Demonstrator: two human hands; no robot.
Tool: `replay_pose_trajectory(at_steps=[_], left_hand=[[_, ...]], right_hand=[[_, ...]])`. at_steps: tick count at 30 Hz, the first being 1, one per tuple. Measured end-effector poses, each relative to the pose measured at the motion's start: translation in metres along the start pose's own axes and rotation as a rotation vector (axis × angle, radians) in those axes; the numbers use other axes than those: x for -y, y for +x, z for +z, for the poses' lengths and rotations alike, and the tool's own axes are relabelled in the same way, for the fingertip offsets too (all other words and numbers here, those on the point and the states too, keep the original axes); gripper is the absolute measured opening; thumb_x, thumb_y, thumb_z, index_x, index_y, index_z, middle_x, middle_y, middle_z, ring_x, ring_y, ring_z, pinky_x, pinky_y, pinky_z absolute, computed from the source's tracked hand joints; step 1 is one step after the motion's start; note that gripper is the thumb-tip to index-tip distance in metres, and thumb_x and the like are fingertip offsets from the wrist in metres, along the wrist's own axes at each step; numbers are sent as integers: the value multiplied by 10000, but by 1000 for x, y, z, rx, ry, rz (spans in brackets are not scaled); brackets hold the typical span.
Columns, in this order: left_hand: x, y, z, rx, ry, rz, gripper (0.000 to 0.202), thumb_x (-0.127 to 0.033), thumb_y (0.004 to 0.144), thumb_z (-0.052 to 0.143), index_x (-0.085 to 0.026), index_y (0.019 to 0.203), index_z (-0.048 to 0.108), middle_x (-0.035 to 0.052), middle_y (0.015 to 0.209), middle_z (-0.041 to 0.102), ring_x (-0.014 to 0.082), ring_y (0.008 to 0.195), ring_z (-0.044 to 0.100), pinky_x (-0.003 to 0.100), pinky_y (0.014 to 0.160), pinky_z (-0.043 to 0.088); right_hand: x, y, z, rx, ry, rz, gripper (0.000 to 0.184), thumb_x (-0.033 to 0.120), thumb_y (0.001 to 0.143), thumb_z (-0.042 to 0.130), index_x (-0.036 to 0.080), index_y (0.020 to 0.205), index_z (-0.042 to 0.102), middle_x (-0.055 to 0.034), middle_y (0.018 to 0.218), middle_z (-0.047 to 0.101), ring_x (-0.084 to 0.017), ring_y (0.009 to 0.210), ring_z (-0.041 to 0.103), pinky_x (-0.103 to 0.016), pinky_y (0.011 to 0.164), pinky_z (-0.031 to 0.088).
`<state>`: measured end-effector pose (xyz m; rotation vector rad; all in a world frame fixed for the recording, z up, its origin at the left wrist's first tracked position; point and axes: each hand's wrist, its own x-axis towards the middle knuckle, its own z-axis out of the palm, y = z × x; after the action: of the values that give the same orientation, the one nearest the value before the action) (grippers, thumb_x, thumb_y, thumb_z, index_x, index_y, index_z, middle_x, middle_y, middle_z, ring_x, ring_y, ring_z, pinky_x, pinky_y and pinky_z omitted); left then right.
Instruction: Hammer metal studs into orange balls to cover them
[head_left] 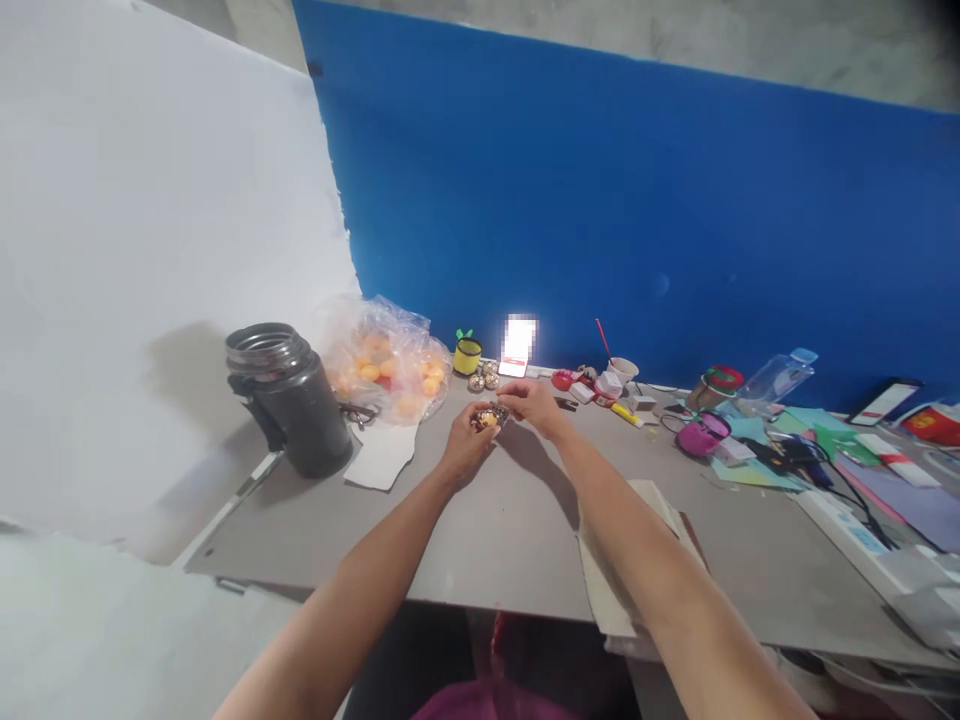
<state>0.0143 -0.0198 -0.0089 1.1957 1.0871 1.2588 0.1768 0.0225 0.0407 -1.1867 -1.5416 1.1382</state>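
Note:
Both my arms reach out over a grey table (420,520). My left hand (466,440) is curled around a small round ball (488,418), orange with a dark patterned covering. My right hand (531,402) pinches the same ball from the right, fingertips together on its edge. Just behind my hands lie two or three similar small decorated balls (484,379), next to a yellow cup (467,355).
A dark grey jar (289,398) stands at the left beside a clear plastic bag of orange balls (386,365). A glowing phone (517,346) leans on the blue backboard (637,200). Craft clutter, a pink container (701,436), a clear bottle (776,378) and coloured papers fill the right side.

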Motion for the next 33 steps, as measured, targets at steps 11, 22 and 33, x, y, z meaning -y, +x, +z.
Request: replay_pose_trajectory(at_steps=[11,22,33], left_hand=[[-1,-6,0,148,46,31,451,-267,672,776,-186,1084,610,10,885,677,138,724,611,262,645,532],[0,-3,-5,179,145,88,476,-209,669,746,-199,1115,579,23,988,692,163,855,635,275,758,522],[1,2,4,100,442,186,369,-390,710,814,-200,927,584,3,868,676,182,781,604,299,723,477]], right_hand=[[-39,-56,-10,-94,524,265,497,407,462,981,177,794,690,2,738,714,-58,512,489,-185,458,347],[-38,-56,-12,95,506,223,411,423,580,960,184,788,698,-4,768,723,-54,521,492,-187,474,359],[-39,-53,-10,116,502,240,412,397,548,971,165,777,718,14,680,675,-55,522,495,-175,464,343]])
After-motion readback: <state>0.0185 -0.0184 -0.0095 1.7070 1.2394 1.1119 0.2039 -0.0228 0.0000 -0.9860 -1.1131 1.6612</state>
